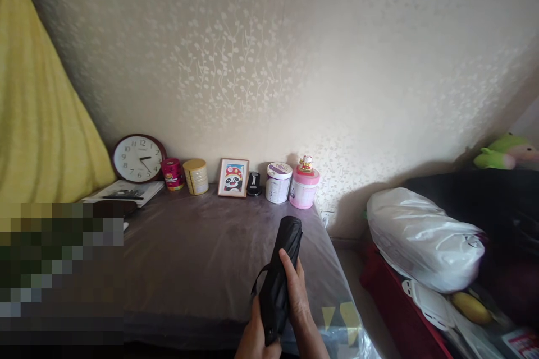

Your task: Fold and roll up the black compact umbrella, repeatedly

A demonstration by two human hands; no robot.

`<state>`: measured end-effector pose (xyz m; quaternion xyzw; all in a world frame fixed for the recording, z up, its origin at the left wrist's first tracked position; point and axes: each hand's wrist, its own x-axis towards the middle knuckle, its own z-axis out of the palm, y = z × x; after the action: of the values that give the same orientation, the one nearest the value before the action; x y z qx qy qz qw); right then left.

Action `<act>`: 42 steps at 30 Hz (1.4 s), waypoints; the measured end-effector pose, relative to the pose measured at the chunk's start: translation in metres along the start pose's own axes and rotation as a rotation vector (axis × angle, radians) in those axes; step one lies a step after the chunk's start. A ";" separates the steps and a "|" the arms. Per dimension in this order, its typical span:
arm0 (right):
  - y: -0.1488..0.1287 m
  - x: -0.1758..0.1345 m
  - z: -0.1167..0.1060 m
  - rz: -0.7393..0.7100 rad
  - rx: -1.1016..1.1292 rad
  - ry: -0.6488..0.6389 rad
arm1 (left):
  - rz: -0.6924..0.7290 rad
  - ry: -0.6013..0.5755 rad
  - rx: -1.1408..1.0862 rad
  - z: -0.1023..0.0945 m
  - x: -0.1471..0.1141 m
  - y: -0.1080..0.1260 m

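A folded black umbrella [275, 283] is held up at a slant above the near part of the covered table, its wide end pointing away from me. My left hand [254, 332] is closed around the lower end, with some fingers hidden behind it. Higher up on the right side, my right hand [297, 291] grips the umbrella's body, thumb laid along the black fabric. A thin black strap [260, 277] loops out from the umbrella's left side.
On the dark-covered table [189, 275], along the wall, stand a round clock [138, 158], a yellow canister [196, 176], a panda picture frame [233, 178], a white tub [278, 183] and a pink tub [304, 189]. Right of the table lies a white plastic bag [423, 235].
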<state>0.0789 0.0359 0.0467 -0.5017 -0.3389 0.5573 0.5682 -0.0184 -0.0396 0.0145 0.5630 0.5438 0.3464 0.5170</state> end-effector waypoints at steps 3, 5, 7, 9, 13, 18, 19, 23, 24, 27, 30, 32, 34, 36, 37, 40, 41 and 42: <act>0.003 0.001 0.001 -0.025 0.011 0.028 | 0.025 0.095 0.165 0.002 0.004 -0.013; 0.004 0.001 0.003 -0.024 0.046 0.044 | -0.005 0.137 0.273 0.003 0.005 -0.019; 0.004 0.001 0.004 0.002 0.070 0.048 | -0.013 0.126 0.317 0.002 0.006 -0.020; 0.002 0.000 0.005 0.049 0.082 0.043 | 0.032 0.091 0.275 0.000 0.006 -0.016; -0.006 -0.003 0.005 0.177 0.151 -0.001 | 0.126 0.028 -0.021 -0.010 0.000 0.005; -0.007 -0.004 0.004 0.244 0.149 -0.090 | -0.183 -0.277 -0.455 -0.015 -0.011 0.027; -0.007 -0.004 0.003 0.213 0.140 -0.082 | -0.214 -0.273 -0.443 -0.014 -0.011 0.028; -0.006 -0.001 0.005 0.059 0.066 -0.023 | -0.119 -0.066 -0.209 -0.004 -0.006 0.018; -0.006 -0.001 0.005 0.029 0.037 -0.007 | -0.049 0.013 -0.130 -0.001 -0.004 0.012; -0.007 -0.002 0.007 -0.027 -0.024 0.030 | 0.002 0.113 0.139 0.003 0.001 -0.003; -0.005 -0.001 0.007 -0.019 0.002 0.017 | 0.023 0.144 0.233 0.000 0.001 -0.006; -0.002 0.001 0.005 0.016 0.047 -0.022 | 0.067 0.097 0.135 -0.005 -0.002 0.001; 0.001 0.003 0.004 0.051 0.087 -0.056 | 0.022 -0.025 -0.047 -0.010 -0.005 0.012; 0.003 0.004 0.002 0.066 0.100 -0.065 | -0.084 -0.158 -0.215 -0.012 -0.008 0.020; 0.003 0.004 0.002 0.063 0.098 -0.064 | -0.124 -0.194 -0.257 -0.012 -0.009 0.022; 0.000 0.003 0.003 0.035 0.070 -0.069 | -0.083 -0.112 -0.180 -0.008 -0.006 0.016; -0.001 0.002 0.003 0.026 0.057 -0.066 | -0.027 -0.050 -0.107 -0.006 -0.004 0.012; -0.001 0.001 0.004 0.018 0.043 -0.059 | 0.034 0.012 -0.021 -0.004 -0.002 0.006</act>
<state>0.0757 0.0377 0.0487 -0.4759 -0.3388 0.5840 0.5636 -0.0215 -0.0396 0.0215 0.5645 0.5335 0.3643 0.5138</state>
